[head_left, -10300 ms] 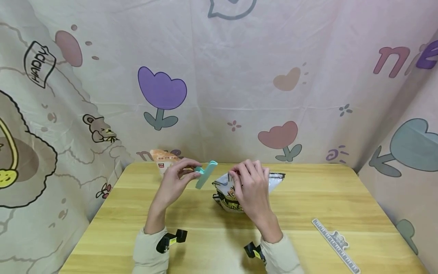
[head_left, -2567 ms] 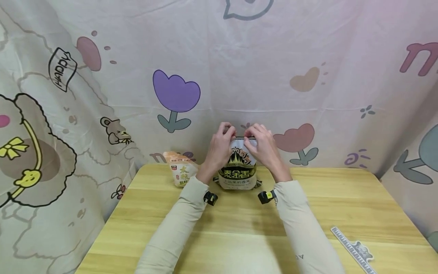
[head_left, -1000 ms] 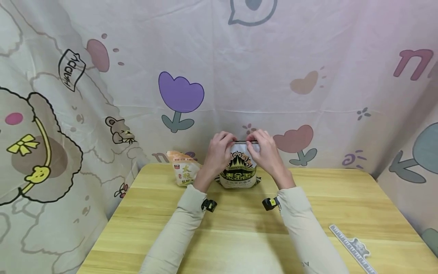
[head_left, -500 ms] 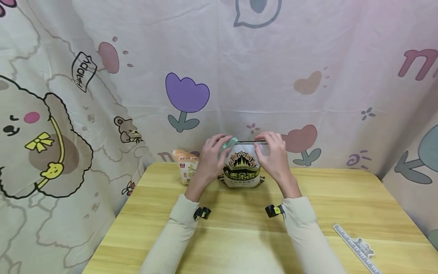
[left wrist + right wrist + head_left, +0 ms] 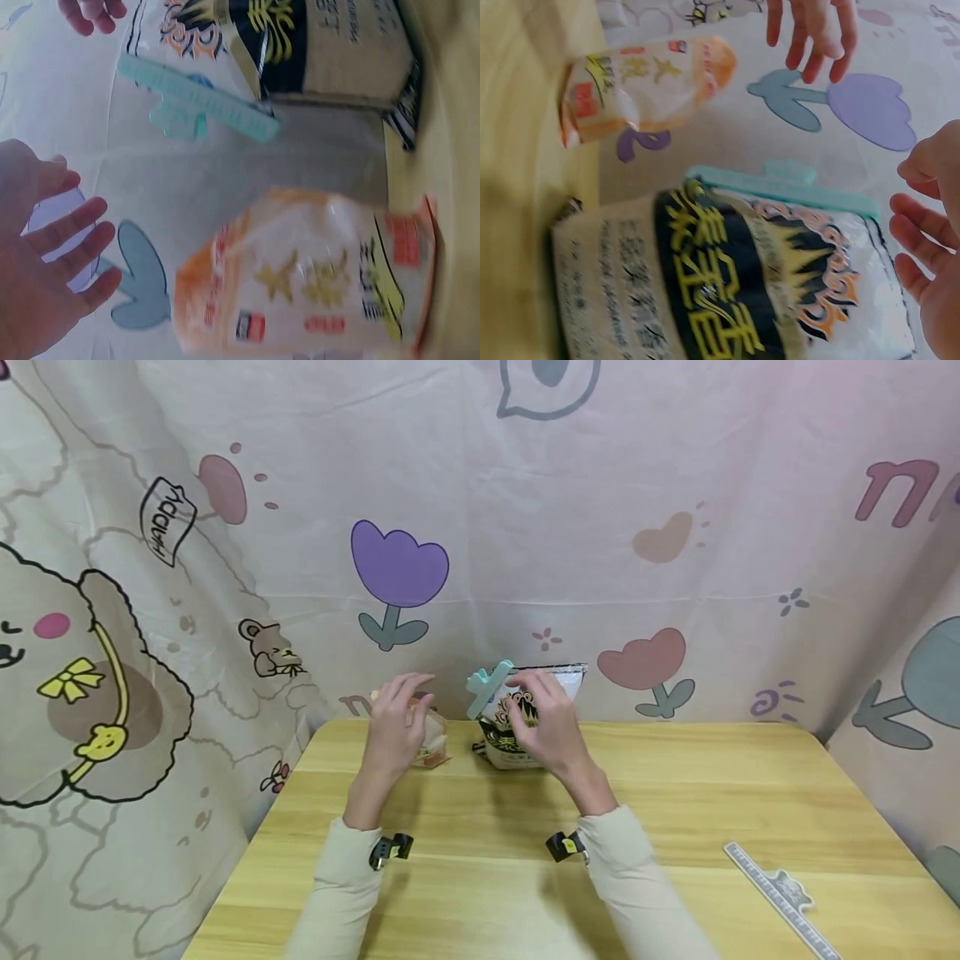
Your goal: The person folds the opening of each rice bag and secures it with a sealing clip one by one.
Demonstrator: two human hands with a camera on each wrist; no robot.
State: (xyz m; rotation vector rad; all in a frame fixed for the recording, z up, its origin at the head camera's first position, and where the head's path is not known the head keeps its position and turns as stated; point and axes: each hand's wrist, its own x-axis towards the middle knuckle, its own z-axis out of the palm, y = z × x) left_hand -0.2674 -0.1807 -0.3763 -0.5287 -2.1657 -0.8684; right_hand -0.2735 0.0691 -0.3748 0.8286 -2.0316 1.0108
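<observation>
Remotely, I obs. L hand (image 5: 393,727) raised nr. orange-topped bag (image 5: 300,277), R hand (image 5: 553,727) raised nr. black-banded bag (image 5: 712,277) w/ teal clip (image 5: 490,689), both loosely spread, unclenched.

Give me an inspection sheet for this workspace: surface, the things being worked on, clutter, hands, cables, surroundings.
Surface: wood-grain table, bare at its front middle.
Job's things: rice bag standing, teal clip on its upper left corner; orange-and-white pouch standing to the left, apart from the bag.
Clutter: gray clip lying at right, touching nothing else.
Hands: left hand holds nothing, fingers relaxed; right hand beside the bag, fingers loosely curved, contact unclear.
Cables: nothing seen.
Surroundings: printed cloth behind and at both sides.
</observation>
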